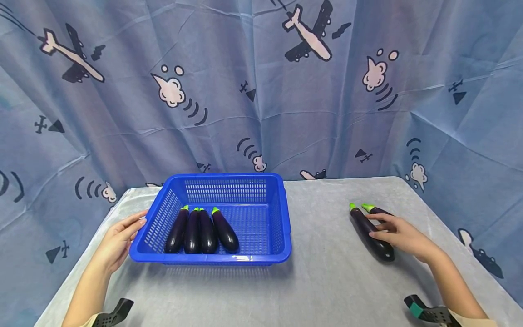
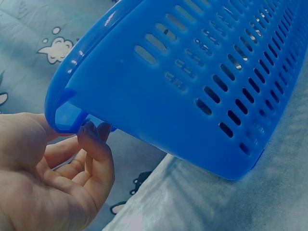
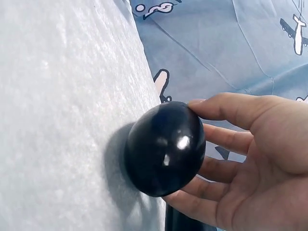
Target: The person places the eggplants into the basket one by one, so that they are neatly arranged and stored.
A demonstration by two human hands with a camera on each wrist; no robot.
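We note our right hand [image 1: 402, 236] curling fingers and thumb round the nearer eggplant [image 1: 371, 235] lying on the table [image 1: 327, 277], while our left hand [image 1: 118, 240], fingers relaxed, touches the blue basket [image 1: 282, 218] rim, four eggplants [image 1: 201, 230] inside.

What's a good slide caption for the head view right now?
Left hand steadies a blue basket holding four eggplants; right hand grasps an eggplant on the table.

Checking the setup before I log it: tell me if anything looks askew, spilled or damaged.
Nothing stands out. Four eggplants lie side by side in the blue basket, which sits flat. Two more eggplants lie on the table by the right hand; the left hand touches the basket's rim.
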